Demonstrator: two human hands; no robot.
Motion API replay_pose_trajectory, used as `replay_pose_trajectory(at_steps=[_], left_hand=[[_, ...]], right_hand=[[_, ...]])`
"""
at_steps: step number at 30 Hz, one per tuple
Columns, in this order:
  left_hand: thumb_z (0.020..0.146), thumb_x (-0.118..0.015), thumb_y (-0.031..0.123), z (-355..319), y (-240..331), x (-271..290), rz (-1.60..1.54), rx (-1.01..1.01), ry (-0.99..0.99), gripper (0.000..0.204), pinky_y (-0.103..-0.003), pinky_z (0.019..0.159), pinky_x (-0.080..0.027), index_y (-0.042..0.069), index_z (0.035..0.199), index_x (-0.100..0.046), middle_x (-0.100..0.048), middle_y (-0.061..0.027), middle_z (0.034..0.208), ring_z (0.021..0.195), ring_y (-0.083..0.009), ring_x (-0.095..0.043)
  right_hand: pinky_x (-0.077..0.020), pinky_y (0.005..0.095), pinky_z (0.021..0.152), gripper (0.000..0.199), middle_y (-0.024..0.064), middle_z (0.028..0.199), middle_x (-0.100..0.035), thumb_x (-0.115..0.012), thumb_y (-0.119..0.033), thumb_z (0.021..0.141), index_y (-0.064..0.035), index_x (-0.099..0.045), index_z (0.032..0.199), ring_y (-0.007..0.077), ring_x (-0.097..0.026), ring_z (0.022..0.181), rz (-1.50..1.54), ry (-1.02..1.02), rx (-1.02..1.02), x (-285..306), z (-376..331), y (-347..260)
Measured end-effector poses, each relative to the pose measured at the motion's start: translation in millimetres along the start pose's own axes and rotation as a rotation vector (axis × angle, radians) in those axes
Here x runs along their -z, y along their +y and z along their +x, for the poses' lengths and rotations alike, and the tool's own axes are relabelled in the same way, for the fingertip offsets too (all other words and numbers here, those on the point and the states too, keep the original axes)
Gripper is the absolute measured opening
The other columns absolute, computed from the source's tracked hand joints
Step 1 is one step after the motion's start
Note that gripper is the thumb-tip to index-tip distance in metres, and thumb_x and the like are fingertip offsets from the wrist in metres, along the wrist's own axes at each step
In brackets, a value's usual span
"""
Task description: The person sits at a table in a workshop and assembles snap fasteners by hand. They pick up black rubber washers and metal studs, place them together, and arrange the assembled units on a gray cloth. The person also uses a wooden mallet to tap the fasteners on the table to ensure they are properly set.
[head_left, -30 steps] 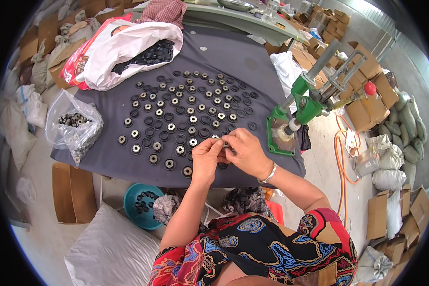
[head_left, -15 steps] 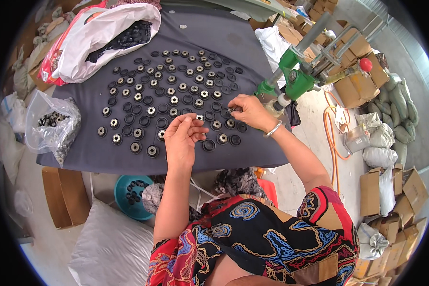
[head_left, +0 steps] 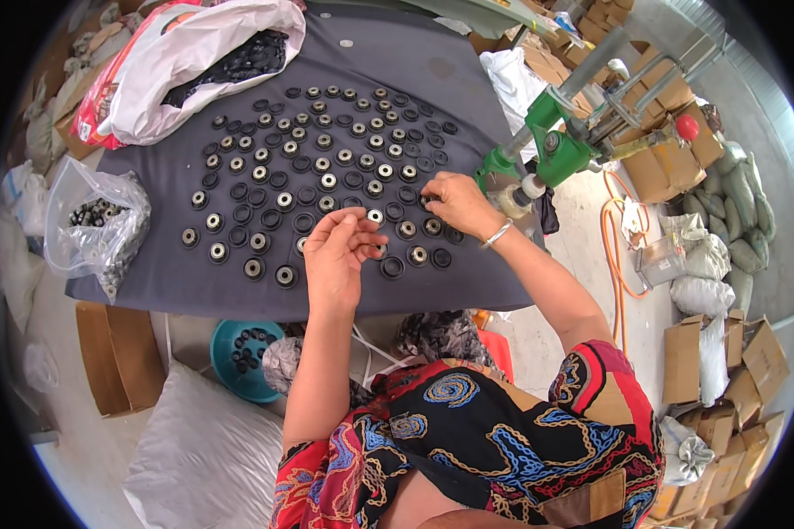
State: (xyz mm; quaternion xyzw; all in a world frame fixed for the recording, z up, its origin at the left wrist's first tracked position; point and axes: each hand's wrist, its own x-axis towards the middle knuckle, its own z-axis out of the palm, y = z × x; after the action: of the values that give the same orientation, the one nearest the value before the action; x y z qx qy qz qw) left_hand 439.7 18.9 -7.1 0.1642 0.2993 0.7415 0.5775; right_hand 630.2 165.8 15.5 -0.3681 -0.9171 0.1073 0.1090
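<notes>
On the dark cloth-covered table (head_left: 397, 53) lie many black rubber rings (head_left: 393, 267), several with a silver-centred metal bearing (head_left: 286, 276) seated in them. My left hand (head_left: 337, 251) hovers above the near rows, palm turned up and fingers curled in, with thumb and forefinger close together; whether it holds a small part cannot be made out. At the right side of the rows my right hand (head_left: 461, 204) reaches down, its fingertips pinched at a small dark piece among the rings. The fingers hide most of that piece.
A green hand press (head_left: 551, 145) with a red-knobbed lever stands by the right edge. At left are a clear bag of metal parts (head_left: 106, 220) and a white sack of black pieces (head_left: 212, 66). Below the table sit a teal basin (head_left: 229, 379) and a cardboard box (head_left: 119, 357).
My right hand has moved slightly left and down onto the rings, its fingertips lower over a piece. My left hand has hardly moved. The whole view has shifted a little.
</notes>
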Motion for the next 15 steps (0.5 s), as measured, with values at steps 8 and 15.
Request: replay_pose_trajectory(at_steps=[8,15], left_hand=[[0.092,-0.052,0.011,2,2,1,0.011,-0.035,0.001,0.018,-0.028,0.056,-0.050,-0.003,0.100,-0.060,-0.066,-0.0140,0.083,0.069,-0.0231,-0.067],[0.093,-0.051,0.014,5,40,25,-0.029,-0.331,0.068,0.019,-0.031,0.057,-0.051,-0.001,0.101,-0.060,-0.066,-0.0124,0.083,0.069,-0.0249,-0.066]], right_hand=[[-0.0483,0.0407,0.074,0.016,0.0132,0.084,-0.062,-0.064,-0.009,0.079,-0.0014,-0.063,0.092,0.0321,-0.060,0.081,-0.052,0.232,0.049,12,-26,-4],[-0.0469,0.0397,0.067,0.006,0.0124,0.078,-0.058,-0.061,-0.007,0.082,-0.0022,-0.059,0.083,0.0325,-0.058,0.074,0.064,0.523,-0.062,2,-97,-5]])
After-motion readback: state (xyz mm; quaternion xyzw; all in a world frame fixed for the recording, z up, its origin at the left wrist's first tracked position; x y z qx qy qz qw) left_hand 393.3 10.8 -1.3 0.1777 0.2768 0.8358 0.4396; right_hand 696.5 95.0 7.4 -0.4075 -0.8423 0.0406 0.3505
